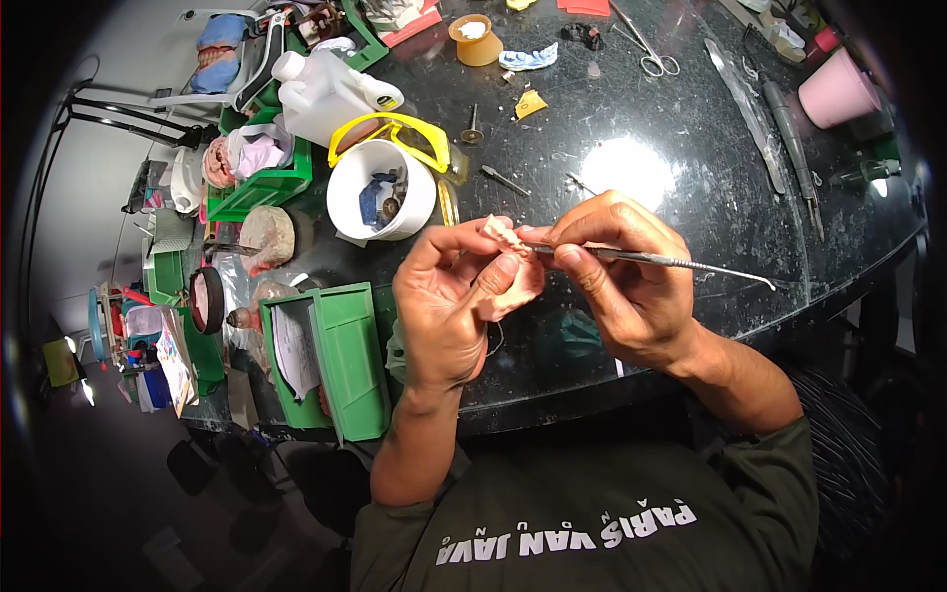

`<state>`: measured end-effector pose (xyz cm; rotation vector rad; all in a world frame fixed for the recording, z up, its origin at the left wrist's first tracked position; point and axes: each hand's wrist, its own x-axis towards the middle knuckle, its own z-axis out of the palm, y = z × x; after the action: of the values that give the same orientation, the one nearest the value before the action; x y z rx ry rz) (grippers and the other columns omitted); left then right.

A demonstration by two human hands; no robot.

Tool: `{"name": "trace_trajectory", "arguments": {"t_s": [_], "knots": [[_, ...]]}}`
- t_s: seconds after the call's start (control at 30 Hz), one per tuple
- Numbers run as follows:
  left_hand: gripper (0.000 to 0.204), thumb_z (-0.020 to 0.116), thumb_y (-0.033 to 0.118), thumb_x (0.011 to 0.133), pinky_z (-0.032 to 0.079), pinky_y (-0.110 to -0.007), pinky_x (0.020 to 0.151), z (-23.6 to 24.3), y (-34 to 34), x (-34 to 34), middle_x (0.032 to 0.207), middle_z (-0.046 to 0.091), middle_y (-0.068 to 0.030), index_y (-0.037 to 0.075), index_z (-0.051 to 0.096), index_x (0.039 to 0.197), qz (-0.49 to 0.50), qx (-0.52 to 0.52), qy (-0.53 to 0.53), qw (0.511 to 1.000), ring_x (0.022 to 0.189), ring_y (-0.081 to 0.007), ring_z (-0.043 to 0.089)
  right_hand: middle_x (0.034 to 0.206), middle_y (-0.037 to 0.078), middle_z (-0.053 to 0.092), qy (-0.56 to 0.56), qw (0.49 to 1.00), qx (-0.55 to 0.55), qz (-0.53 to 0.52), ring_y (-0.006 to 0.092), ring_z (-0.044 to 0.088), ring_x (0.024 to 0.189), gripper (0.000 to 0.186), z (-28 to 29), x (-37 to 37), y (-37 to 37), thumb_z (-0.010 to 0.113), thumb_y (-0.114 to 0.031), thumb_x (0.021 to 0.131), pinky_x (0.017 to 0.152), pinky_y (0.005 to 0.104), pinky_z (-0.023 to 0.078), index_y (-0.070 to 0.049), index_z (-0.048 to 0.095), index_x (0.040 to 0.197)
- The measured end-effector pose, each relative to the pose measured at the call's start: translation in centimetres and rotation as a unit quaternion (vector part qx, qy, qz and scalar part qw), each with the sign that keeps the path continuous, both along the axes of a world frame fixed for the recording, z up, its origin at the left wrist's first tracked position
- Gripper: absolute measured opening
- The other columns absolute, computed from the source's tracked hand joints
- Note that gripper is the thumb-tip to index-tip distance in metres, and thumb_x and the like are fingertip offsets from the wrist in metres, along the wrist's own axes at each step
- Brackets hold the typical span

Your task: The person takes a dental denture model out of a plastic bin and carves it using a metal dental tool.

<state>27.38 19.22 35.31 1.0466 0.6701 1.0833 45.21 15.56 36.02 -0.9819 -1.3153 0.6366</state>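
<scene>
We judge work under way, share finished unclear: left hand (444, 291) pinches pink denture-like piece (525, 284), right hand (636, 286) holds metal dental carver (681, 261) at its edge.

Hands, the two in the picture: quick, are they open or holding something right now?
Left hand: closed, holding a pink piece.
Right hand: closed, holding a thin metal tool with a bent end.

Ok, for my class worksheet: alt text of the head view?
A person's left hand holds a bumpy pink piece, their right hand a thin metal tool pointed at it, above a black table with a white tub, yellow goggles and green boxes.
</scene>
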Motion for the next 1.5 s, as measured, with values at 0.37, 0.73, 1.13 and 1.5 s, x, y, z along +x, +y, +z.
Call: {"name": "trace_trajectory", "arguments": {"t_s": [0.37,0.73,1.13,1.5], "knots": [[0.028,0.070,-0.008,0.091,0.058,-0.032,0.088,0.9,0.0,-0.1,0.107,0.070,-0.0124,-0.006,0.066,0.118,-0.050,-0.091,-0.046,0.994,0.095,-0.0175,0.069,0.078,0.012,0.066,-0.011,0.997,0.079,-0.006,0.0244,0.072,0.072,0.019,0.0,0.1,0.2,0.078,0.012,0.075,0.066,0.0337,0.061,0.003,0.063,0.082],[0.024,0.073,-0.007,0.089,0.059,-0.031,0.086,0.5,0.2,-0.5,0.103,0.074,-0.0152,-0.008,0.069,0.113,-0.032,-0.045,0.035,0.998,0.091,-0.0185,0.072,0.078,0.011,0.065,-0.093,0.992,0.083,0.022,0.0259,0.076,0.077,0.017,0.1,0.6,0.0,0.074,0.015,0.073,0.068,0.0344,0.063,0.002,0.065,0.078],[0.022,0.072,-0.012,0.086,0.062,-0.031,0.082,0.3,-0.2,-0.4,0.100,0.073,-0.0185,-0.011,0.068,0.108,-0.008,0.032,0.117,0.993,0.091,-0.0199,0.072,0.071,0.012,0.067,-0.069,0.995,0.009,0.074,0.0282,0.077,0.078,0.014,-0.2,1.4,0.5,0.079,0.007,0.073,0.067,0.0340,0.063,0.001,0.066,0.071],[0.021,0.071,-0.012,0.087,0.060,-0.032,0.084,0.9,-0.4,0.2,0.100,0.074,-0.0190,-0.011,0.067,0.107,-0.023,0.031,0.114,0.993,0.089,-0.0182,0.071,0.070,0.015,0.069,-0.030,0.993,-0.022,0.110,0.0282,0.078,0.080,0.013,-0.2,2.1,0.5,0.078,0.006,0.076,0.067,0.0332,0.062,0.005,0.066,0.071]]}}
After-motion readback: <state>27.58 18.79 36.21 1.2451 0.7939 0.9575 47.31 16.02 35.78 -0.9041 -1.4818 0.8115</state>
